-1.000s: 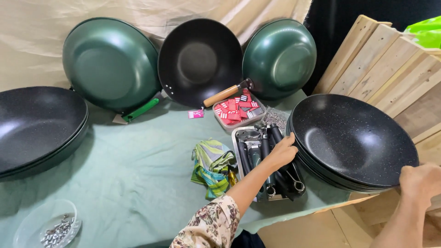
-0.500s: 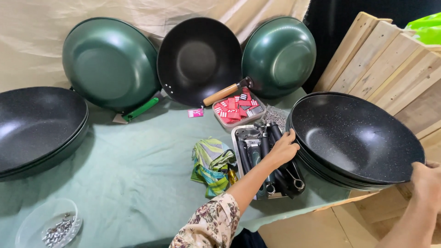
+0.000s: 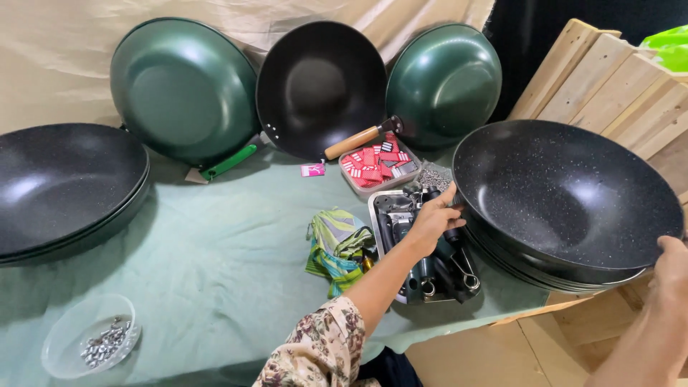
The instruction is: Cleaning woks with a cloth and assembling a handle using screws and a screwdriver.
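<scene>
The speckled black wok (image 3: pixel 566 197) tops a stack at the table's right end, both hands clamped on it: left hand (image 3: pixel 430 222) near rim, right hand (image 3: pixel 670 269) far rim. It looks barely raised, no handle fitted; black handles (image 3: pixel 437 261) wait in the tray (image 3: pixel 380 215).

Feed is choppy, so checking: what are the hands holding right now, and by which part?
Both hands hold the top speckled black pan by its rim: left hand at the near-left edge, right hand at the right edge.

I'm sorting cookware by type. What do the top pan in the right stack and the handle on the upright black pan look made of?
Top pan, held by the left hand and right hand: probably coated metal, with a glossy black, white-speckled nonstick-looking finish. Handle: looks like light brown wood, smooth, with a dark collar.
</scene>
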